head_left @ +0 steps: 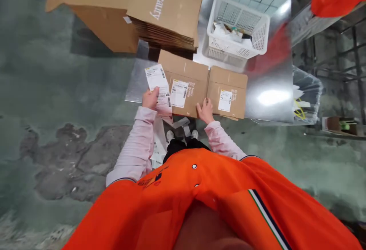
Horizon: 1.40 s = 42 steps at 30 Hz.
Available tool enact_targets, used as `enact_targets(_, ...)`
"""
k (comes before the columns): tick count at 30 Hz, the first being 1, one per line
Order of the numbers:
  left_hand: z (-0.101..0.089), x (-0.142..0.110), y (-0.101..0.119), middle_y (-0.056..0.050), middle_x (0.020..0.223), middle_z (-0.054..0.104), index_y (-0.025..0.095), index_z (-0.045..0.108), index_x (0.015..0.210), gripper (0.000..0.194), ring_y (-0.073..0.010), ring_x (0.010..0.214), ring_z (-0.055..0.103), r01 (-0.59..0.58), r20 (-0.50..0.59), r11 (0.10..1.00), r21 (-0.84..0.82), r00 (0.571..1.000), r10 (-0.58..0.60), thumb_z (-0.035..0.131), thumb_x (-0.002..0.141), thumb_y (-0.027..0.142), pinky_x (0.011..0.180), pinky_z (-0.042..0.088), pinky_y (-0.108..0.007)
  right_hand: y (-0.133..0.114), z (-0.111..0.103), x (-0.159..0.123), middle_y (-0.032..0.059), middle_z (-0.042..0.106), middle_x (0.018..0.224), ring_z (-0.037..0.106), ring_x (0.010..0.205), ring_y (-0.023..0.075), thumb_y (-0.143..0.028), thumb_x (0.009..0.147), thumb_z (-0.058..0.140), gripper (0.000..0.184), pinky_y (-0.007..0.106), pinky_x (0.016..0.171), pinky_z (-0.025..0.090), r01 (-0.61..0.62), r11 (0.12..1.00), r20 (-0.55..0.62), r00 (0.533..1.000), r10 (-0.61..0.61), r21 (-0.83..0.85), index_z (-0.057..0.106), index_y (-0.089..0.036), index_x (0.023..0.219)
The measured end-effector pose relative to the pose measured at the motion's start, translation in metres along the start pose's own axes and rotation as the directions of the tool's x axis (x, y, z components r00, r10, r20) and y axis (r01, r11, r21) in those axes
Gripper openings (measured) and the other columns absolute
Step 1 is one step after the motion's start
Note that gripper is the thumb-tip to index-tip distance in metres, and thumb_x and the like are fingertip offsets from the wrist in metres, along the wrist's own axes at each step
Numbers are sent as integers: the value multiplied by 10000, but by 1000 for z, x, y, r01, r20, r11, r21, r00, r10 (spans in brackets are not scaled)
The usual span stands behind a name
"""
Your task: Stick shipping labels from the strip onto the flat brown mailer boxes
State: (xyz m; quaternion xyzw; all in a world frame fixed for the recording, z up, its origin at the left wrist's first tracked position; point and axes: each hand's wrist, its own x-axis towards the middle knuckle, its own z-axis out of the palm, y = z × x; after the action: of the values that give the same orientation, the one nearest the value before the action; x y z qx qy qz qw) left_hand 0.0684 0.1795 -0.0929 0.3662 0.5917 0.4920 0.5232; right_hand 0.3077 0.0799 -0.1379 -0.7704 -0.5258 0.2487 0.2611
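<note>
Label strip [163, 90] across left edge of larger carton [195, 88], metal tabletop [264, 80] rightward

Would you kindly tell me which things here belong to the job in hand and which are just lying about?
In the job, it seems:
labels, held in the left hand
left carton, touched by the right hand
right carton, beside it

Probably just lying about:
box stack
white basket
plastic bag
open box
</note>
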Motion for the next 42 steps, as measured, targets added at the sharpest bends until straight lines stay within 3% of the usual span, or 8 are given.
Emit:
enact_targets(5,28,-41,24,-100,975,726,134,686,952,421,-263,1043,678,42,121,988,-148,992,-24,646,823,532,898,563,-388,75,-96,18,139,659,1078,590,1013,226,-543,935,359,541,409,949,484,-27,946,-215,971,101,323,586,-98,1143)
enact_targets(10,35,-84,10,-85,1035,732,159,682,980,524,-262,1004,684,-4,170,988,-156,985,31,820,611,505,886,557,-357,99,-157,29,235,621,1154,577,1097,308,-510,803,640,560,479,957,463,-323,946,-251,918,306,-27,611,-54,1126)
enact_targets(13,33,-109,-5,-92,1022,738,164,682,982,595,-254,935,693,71,230,993,-98,972,-47,833,551,546,851,560,-362,44,-120,14,211,621,1212,607,1085,293,-488,702,753,634,451,934,501,-145,985,126,983,133,97,611,-96,1180)
enact_targets(15,31,-120,-11,-110,1011,738,154,687,967,607,-267,933,688,110,331,994,-16,939,-99,836,540,559,851,552,-374,1,-80,-6,140,653,1207,643,1039,239,-546,708,731,647,389,910,533,-39,899,375,916,-141,435,606,-153,1206)
enact_targets(19,19,-119,-9,-114,1039,727,150,692,972,598,-269,1001,662,42,351,999,9,935,-43,843,536,531,895,514,-361,-49,-23,-41,105,714,1084,673,979,217,-661,752,635,590,371,903,543,-64,711,346,901,-260,700,656,-150,1046)
enact_targets(31,8,-110,-45,37,495,504,177,488,518,427,-104,525,467,57,-106,990,125,993,-44,766,640,479,534,382,-225,-96,-16,-1,54,728,773,680,730,197,-309,791,694,167,320,718,531,182,923,348,887,-303,339,750,-157,831)
enact_targets(37,-1,-85,-68,-78,809,725,131,690,831,545,-190,685,637,320,238,947,-31,922,-304,878,443,463,654,503,-310,-95,25,61,102,653,1117,586,1103,246,-246,727,773,100,423,1026,440,317,945,162,931,-326,77,744,-162,774)
enact_targets(42,-39,-116,-108,-129,883,746,131,697,831,634,-264,788,691,446,215,895,11,873,-438,898,355,499,755,539,-392,-90,56,119,136,521,1330,457,1253,269,-337,777,754,317,451,1078,367,255,963,104,964,-245,-89,722,-153,1033)
